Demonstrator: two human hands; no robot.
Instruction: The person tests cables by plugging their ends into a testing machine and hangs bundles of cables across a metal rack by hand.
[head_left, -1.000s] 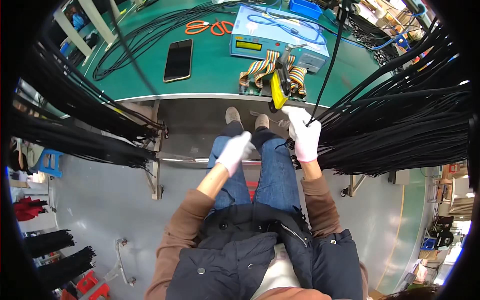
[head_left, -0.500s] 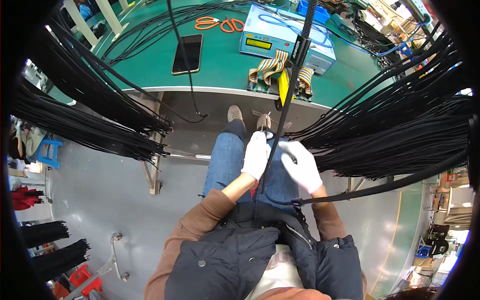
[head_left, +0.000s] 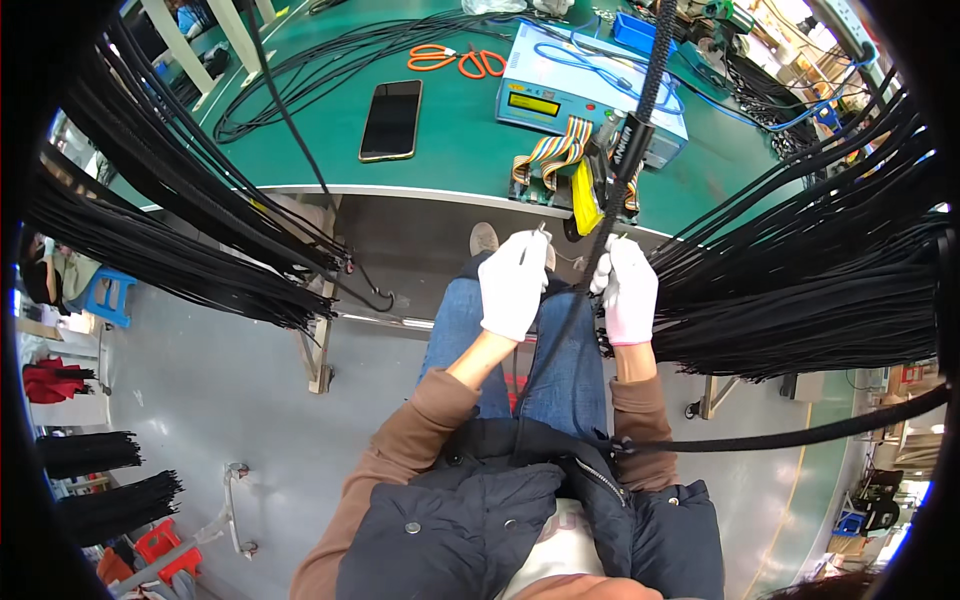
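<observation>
My left hand (head_left: 512, 288), in a white glove, is closed on the end of a thin black cable, and a small metal tip (head_left: 541, 228) sticks out beyond its fingertips. The thin cable (head_left: 516, 365) drops from under that hand toward my lap. To its right, my gloved right hand (head_left: 632, 295) is raised with the fingers curled in. A small tip (head_left: 619, 237) shows at its fingers, too small to name. Just beyond both hands, a yellow-and-black fixture (head_left: 586, 200) with rainbow ribbon cables (head_left: 552, 152) sits at the table edge.
On the green table (head_left: 455, 130) are a blue tester box (head_left: 545, 75), a phone (head_left: 391, 120) and orange-handled snips (head_left: 470, 61). Bundles of black cables hang left (head_left: 200, 260) and right (head_left: 800, 300). A thick braided cable (head_left: 655, 85) crosses in front of the fixture.
Both my hands have moved forward toward the table edge and the fixture. The right hand has turned upright and its fingers have curled in. The left still grips the cable end.
</observation>
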